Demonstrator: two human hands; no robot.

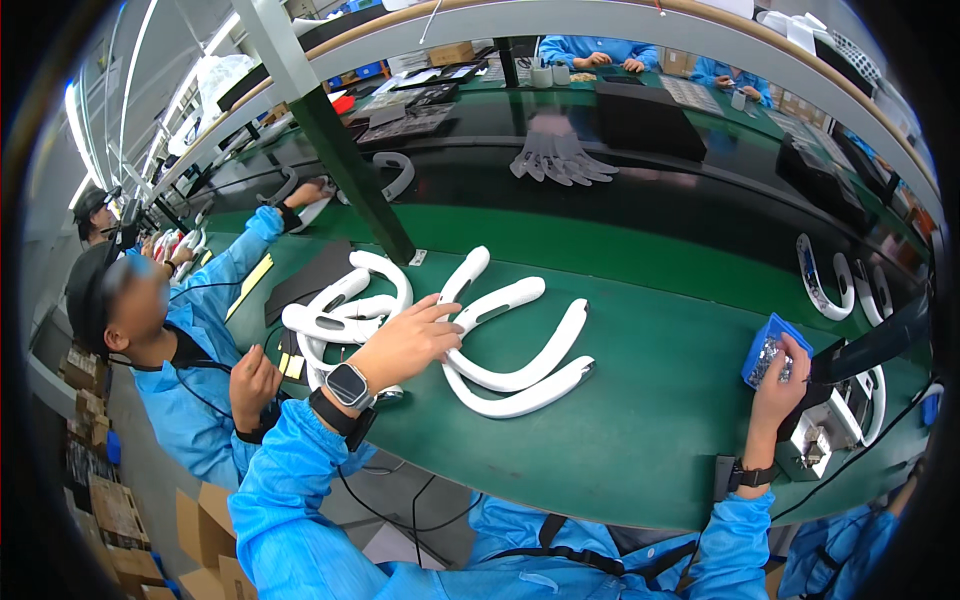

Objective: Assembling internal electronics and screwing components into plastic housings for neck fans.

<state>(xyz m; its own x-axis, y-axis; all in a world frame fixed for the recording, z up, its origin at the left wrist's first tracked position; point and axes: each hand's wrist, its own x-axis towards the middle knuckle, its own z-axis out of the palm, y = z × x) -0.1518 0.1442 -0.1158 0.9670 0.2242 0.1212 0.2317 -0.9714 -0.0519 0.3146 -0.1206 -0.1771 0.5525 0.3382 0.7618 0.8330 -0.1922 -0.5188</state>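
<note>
My left hand reaches over the bench, its fingers spread and touching the ends of white U-shaped neckbands. Just right of it, two of these neckbands lie with their curved arms side by side, dark patches on their ends. More white neckbands overlap in a pile to its left, partly behind my wrist. At the right, my right hand grips the near right rim of a small blue bin. Small shiny metal parts lie in the bin, some hidden by my thumb and fingers.
A metal fixture with a dark arm stands beside my right hand. More neckbands lie at the far right. A green post rises ahead on the left. A co-worker sits at my left. Cables hang below the bench edge.
</note>
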